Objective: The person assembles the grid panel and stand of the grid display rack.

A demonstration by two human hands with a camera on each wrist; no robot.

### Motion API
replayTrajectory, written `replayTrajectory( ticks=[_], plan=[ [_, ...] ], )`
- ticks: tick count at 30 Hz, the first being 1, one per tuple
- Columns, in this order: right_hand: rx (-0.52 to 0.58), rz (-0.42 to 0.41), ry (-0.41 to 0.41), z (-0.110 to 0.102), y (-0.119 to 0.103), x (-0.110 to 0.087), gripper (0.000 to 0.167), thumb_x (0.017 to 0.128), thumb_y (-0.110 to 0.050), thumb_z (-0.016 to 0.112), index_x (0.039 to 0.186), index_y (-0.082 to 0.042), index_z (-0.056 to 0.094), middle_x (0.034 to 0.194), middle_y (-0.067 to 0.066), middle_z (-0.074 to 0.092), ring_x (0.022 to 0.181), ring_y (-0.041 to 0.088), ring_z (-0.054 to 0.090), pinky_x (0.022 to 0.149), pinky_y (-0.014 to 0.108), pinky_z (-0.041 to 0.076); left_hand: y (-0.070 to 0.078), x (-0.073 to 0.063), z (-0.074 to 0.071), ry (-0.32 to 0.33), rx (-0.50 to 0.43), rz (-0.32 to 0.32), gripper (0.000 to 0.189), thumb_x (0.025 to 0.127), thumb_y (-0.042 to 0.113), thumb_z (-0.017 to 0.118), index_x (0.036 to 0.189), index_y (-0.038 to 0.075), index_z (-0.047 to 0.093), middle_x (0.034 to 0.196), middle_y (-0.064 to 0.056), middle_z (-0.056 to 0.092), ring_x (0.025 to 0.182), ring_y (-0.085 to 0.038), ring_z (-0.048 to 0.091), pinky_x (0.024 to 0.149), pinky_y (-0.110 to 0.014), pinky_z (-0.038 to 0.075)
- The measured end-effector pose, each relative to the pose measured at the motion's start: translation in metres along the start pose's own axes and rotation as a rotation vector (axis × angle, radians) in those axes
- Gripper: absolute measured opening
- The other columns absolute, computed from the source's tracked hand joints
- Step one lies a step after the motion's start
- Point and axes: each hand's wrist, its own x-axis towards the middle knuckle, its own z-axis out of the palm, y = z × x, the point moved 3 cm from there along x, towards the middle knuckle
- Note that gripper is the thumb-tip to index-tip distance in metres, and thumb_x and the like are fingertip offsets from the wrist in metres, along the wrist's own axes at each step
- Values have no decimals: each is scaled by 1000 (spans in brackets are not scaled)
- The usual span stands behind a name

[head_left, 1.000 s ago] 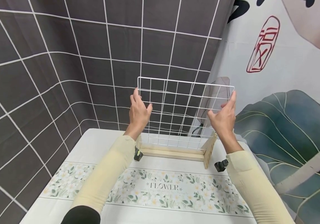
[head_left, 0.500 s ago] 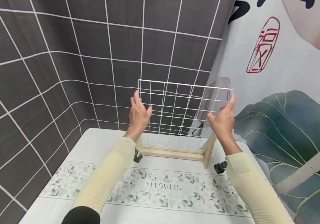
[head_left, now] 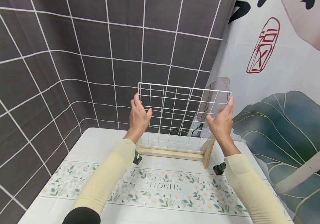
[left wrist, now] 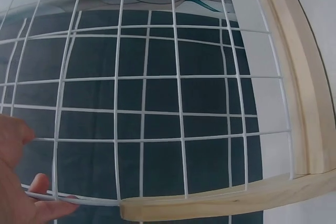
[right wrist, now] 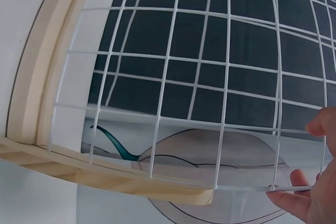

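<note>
A white wire grid panel (head_left: 184, 87) stands upright, leaning slightly back, between the side posts of a pale wooden stand (head_left: 171, 152). My left hand (head_left: 139, 117) grips its left edge near the upper corner, fingers behind and thumb toward the front. On the opposite edge, my right hand (head_left: 222, 123) grips at a similar height. The left wrist view shows one wooden post (left wrist: 210, 205) running along the panel's lower side edge. In the right wrist view, the other post (right wrist: 136, 184) lies alongside the panel. Whether the lower wire is seated in the base is hard to tell.
The stand rests on a white table (head_left: 101, 135) with a printed floral band (head_left: 164, 194). Behind and to the left hangs a dark curtain (head_left: 93, 71) with white lines. A pale cloth with a lotus print (head_left: 288, 130) hangs at the right.
Both hands and the wire grid panel have moved down a little, so the panel's top edge is lower. The wooden stand has stayed in place.
</note>
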Motion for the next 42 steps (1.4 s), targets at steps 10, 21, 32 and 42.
replayTrajectory(
  ticks=[10, 21, 32, 42],
  plan=[
    [1, -13, 14, 4, 8, -3, 110, 80, -14, 74, 164, -23, 3, 121, 22, 56, 91, 43, 55, 75, 48, 40, -6, -5, 5, -15, 1, -11, 86, 89, 19, 75, 157, 9, 23, 134, -16, 50, 103, -41, 67, 80, -52, 58],
    [18, -19, 27, 10, 14, -11, 110, 79, -13, 74, 163, -24, 4, 117, 21, 54, 95, 42, 54, 81, 53, 43, -15, -8, 8, -25, 2, -15, 86, 89, 20, 75, 157, 9, 23, 134, -16, 51, 99, -40, 68, 77, -49, 58],
    [41, 3, 23, 19, 17, -12, 105, 85, -13, 72, 163, -24, 3, 126, 26, 52, 93, 44, 56, 78, 57, 47, -17, -8, 11, 3, 32, 39, 78, 88, 17, 76, 149, 0, 30, 126, -18, 55, 97, -42, 67, 81, -51, 58],
    [18, 14, -18, 17, 20, -12, 107, 87, -16, 72, 163, -22, -3, 128, 24, 51, 88, 45, 54, 75, 58, 46, -15, -10, 14, 9, 42, 51, 77, 87, 15, 78, 147, 0, 32, 124, -18, 56, 95, -40, 67, 77, -51, 58]
  ],
)
